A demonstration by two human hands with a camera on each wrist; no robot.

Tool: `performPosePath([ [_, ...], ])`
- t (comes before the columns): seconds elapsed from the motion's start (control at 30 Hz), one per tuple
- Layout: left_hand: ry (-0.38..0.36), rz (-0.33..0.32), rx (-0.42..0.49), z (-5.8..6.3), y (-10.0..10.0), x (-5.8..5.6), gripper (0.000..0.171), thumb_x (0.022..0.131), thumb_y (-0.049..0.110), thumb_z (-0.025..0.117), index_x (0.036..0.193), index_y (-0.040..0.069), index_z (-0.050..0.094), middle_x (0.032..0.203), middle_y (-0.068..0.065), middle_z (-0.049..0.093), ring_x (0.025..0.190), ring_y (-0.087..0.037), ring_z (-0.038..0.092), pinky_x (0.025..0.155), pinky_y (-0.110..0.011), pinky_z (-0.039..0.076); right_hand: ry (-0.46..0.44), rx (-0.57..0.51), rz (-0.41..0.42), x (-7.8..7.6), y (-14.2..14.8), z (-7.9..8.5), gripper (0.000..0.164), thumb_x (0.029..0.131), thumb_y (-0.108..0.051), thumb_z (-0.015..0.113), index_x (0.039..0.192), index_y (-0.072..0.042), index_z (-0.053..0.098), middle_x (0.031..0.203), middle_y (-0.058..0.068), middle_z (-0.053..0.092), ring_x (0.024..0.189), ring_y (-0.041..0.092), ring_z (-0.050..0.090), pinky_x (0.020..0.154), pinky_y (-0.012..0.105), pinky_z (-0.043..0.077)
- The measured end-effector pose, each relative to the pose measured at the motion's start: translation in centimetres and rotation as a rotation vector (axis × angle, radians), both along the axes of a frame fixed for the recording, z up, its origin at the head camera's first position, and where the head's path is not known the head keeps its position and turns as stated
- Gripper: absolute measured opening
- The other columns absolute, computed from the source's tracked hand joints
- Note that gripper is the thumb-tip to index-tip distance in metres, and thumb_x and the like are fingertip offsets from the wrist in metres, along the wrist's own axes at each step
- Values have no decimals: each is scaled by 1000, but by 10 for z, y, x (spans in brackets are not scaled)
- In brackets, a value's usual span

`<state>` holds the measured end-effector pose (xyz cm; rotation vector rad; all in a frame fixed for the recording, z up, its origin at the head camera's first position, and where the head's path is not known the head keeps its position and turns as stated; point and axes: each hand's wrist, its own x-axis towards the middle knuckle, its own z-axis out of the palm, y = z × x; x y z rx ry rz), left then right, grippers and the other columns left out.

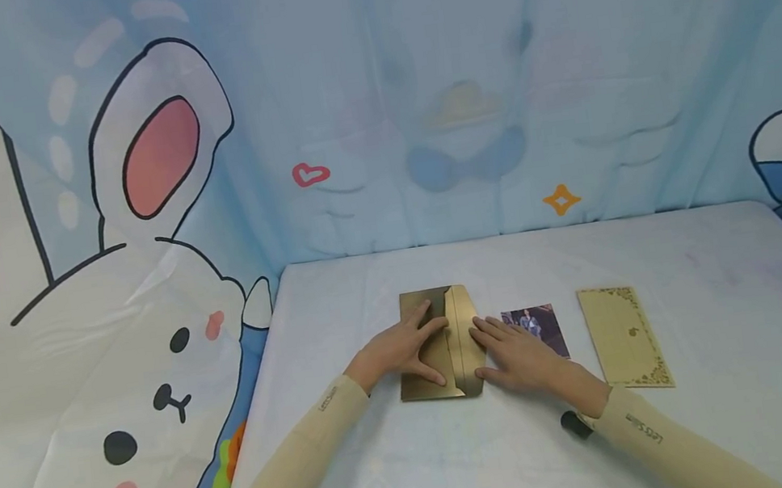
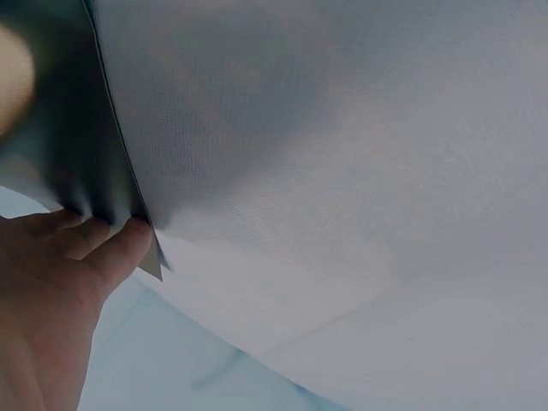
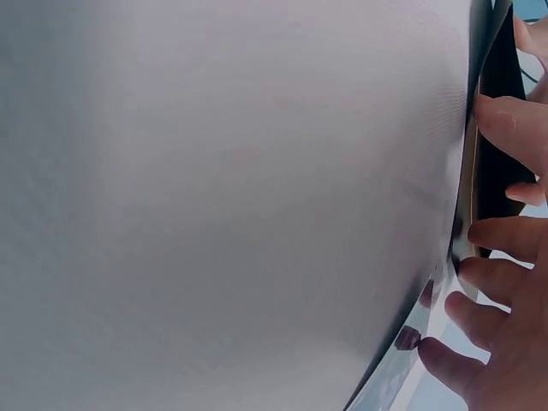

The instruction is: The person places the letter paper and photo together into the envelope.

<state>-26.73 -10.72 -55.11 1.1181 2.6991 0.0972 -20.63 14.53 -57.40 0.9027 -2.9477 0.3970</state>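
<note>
A shiny gold envelope (image 1: 427, 386) lies flat on the table, its flap (image 1: 466, 349) folded out to the right. My left hand (image 1: 407, 349) rests on the envelope's body with spread fingers. At the flap's outer edge, the fingertips and thumb of my right hand (image 1: 522, 356) touch the gold paper. A small dark photo (image 1: 548, 326) with figures on it is partly covered by that hand. The left wrist view has the left hand (image 2: 51, 300) against the envelope (image 2: 77, 111), which looks dark there. In the right wrist view, straight fingers of the right hand (image 3: 514, 282) reach the flap edge.
Right of the photo lies a pale gold card (image 1: 622, 338) with an ornamental border. A white cloth covers the table (image 1: 739, 331). Behind hangs a light-blue curtain (image 1: 341, 79) printed with a large rabbit (image 1: 82, 355). A black object (image 1: 576, 425) sits at the right wrist.
</note>
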Motion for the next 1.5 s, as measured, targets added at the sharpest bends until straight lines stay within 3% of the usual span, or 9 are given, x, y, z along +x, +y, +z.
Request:
performPosePath([
  [0.3, -30, 10, -36, 2, 1, 0, 107, 59, 81, 56, 146, 37, 12, 155, -13, 0, 137, -30, 29, 102, -41, 39, 28, -44, 17, 3, 4, 5, 70, 85, -46, 59, 139, -6, 39, 148, 15, 31, 134, 37, 30, 104, 54, 30],
  [0.67, -31, 17, -51, 1, 0, 4, 107, 59, 81, 56, 146, 37, 12, 155, -12, 0, 138, -29, 25, 99, -40, 42, 147, -172, 90, 3, 14, 1, 59, 83, -32, 67, 133, -7, 48, 141, 22, 40, 128, 40, 39, 101, 52, 36],
  [0.87, -28, 16, -48, -2, -1, 5, 107, 58, 82, 54, 146, 39, 12, 155, -13, 1, 138, -30, 25, 98, -41, 43, 197, -232, 106, 3, 16, 1, 50, 82, -7, 65, 130, -6, 50, 139, 23, 40, 127, 43, 38, 98, 53, 38],
  [0.97, -20, 17, -49, -3, -1, 4, 106, 58, 82, 54, 145, 39, 12, 155, -13, 1, 139, -30, 25, 98, -40, 43, 181, -248, 61, 2, 18, 3, 49, 82, 1, 61, 129, -6, 51, 139, 22, 40, 127, 41, 38, 98, 52, 38],
  [1.2, -33, 7, -27, 0, 0, 2, 105, 59, 79, 58, 145, 37, 13, 155, -13, 1, 140, -29, 20, 100, -41, 41, 101, -141, -143, -2, 38, 9, 57, 82, -14, 67, 134, -6, 44, 141, 22, 36, 130, 41, 32, 102, 55, 32],
  [1.5, -34, 0, -19, 4, 1, 3, 105, 61, 77, 59, 146, 36, 13, 154, -15, 3, 140, -29, 20, 101, -41, 39, 113, -106, -189, 1, 71, 7, 66, 78, -12, 66, 137, -1, 38, 139, 27, 36, 125, 44, 36, 99, 57, 33],
])
